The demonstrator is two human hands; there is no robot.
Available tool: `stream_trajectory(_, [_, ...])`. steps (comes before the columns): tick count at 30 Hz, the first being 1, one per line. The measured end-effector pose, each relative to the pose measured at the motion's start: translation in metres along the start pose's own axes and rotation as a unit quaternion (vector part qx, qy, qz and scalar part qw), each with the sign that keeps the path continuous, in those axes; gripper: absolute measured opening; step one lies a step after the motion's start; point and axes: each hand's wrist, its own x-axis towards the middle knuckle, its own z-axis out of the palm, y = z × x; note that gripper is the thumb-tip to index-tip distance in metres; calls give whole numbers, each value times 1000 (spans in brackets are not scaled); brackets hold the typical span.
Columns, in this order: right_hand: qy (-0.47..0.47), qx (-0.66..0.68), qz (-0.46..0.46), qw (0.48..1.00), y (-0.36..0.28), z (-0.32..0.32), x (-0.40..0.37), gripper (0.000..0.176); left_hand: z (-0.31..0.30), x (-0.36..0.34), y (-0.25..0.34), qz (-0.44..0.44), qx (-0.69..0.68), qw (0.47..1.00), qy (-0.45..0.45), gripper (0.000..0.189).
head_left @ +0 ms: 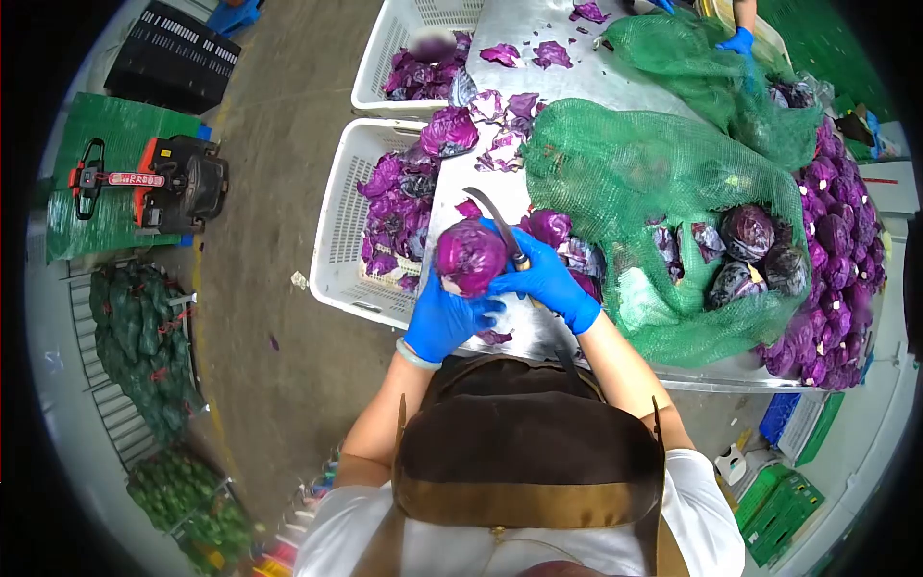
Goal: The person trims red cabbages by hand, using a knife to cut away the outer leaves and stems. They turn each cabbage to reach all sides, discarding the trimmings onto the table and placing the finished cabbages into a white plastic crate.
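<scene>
My left hand (444, 319), in a blue glove, supports a trimmed red cabbage (469, 258) from below, over the metal table's near left edge. My right hand (550, 286), also gloved in blue, is closed around the handle of a curved knife (498, 219). Its blade points up and away, just right of the cabbage, and the right fingertips are near the cabbage's lower side. Beyond the knife lies another purple cabbage (548, 227). A green mesh bag (673, 159) spreads over the table to the right, with several dark cabbages (747, 234) at its open end.
White crates (330, 231) of purple leaves (396, 207) stand along the table's left side. Loose leaves (502, 151) litter the metal table (514, 87). Many cabbages (835, 236) are heaped at right. Across the table is another person's gloved hand (738, 41). A pallet jack (178, 183) stands at left.
</scene>
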Motion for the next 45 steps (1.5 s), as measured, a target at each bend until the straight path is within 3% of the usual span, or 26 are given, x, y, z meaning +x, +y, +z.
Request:
stream_trajectory(2, [-9,115,104,988,3,-5,-3,57,-11,-10,7,-31,98,993,57,69])
stream_trajectory(3, [0,168,136,976,19,-10,-5,49,29,-2,0,66,274,934,219,71])
stream_trajectory(4, [10,221,168,961,28,-12,-7,42,39,-3,1,110,338,910,211,73])
stream_trajectory(6, [27,139,192,971,23,-9,-9,31,51,-3,5,195,460,846,188,82])
stream_trajectory(7, [24,90,206,974,17,-8,-10,31,62,-2,5,174,501,831,168,95])
stream_trajectory(9, [18,27,220,975,20,-1,-12,37,49,0,5,174,597,773,128,96])
stream_trajectory(10, [27,100,214,971,21,0,-12,36,46,1,8,177,645,736,106,96])
stream_trajectory(12, [45,246,201,947,20,-4,-13,35,42,-3,13,145,422,881,156,85])
stream_trajectory(14, [84,186,182,962,22,-11,-14,31,23,-13,16,129,143,968,162,80])
stream_trajectory(16, [115,69,169,976,22,-11,-15,30,17,-17,16,132,129,967,174,76])
stream_trajectory(19, [115,7,135,984,22,-9,-19,41,14,-12,12,140,98,973,156,72])
stream_trajectory(22, [102,-45,33,993,25,1,-21,58,11,-11,10,132,102,970,176,70])
stream_trajectory(23, [86,60,67,992,27,4,-20,74,12,-11,9,134,122,969,169,65])
stream_trajectory(27, [48,36,-7,998,20,17,-20,87,17,-6,4,107,195,959,178,61])
stream_trajectory(31, [39,88,65,993,27,18,-18,93,46,2,-1,105,264,936,207,58])
stream_trajectory(38, [36,113,55,991,21,10,-20,91,45,9,-2,101,293,923,228,57])
stream_trajectory(43, [31,15,34,999,30,7,-21,90,58,9,-1,114,289,918,246,70])
stream_trajectory(45, [34,-62,13,997,31,6,-20,84,39,11,2,171,393,877,218,77])
